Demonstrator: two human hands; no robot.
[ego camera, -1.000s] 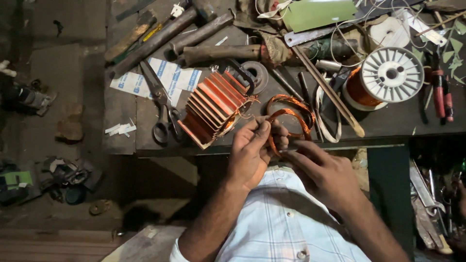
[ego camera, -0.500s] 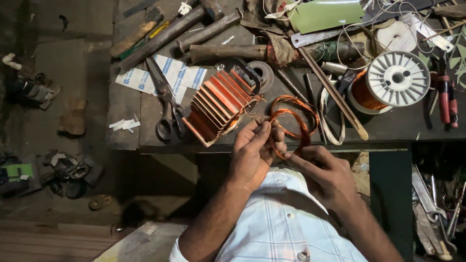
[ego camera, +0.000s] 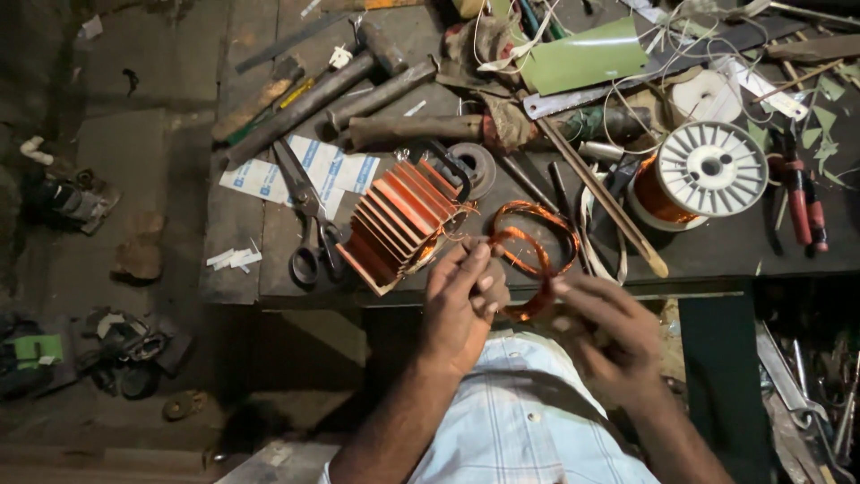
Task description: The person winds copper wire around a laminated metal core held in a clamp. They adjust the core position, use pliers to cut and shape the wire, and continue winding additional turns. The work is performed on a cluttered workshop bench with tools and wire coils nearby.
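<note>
Since half a second ago both hands have dropped slightly toward the tabletop (ego camera: 717, 255) edge; right hand (ego camera: 605, 332) now blurred, mid-motion. Left hand (ego camera: 461, 300) has its grip pressed together, pinching the near end of the copper wire coil (ego camera: 535, 260), which lies half on the tabletop, half over its edge, just beside the orange stepped coil former (ego camera: 403, 220). Right hand's grip: fingers partly curled near the coil's lower loop; can't tell if they pinch wire or sit just off it. Step in hand looks like shaping or tidying the wound coil by hand. Next move likely calls for a steady pinch from the left while the right works the loose turns without kinking them. Scissors (ego camera: 309, 220) left of former, wire spool (ego camera: 703, 175) well to the right.
</note>
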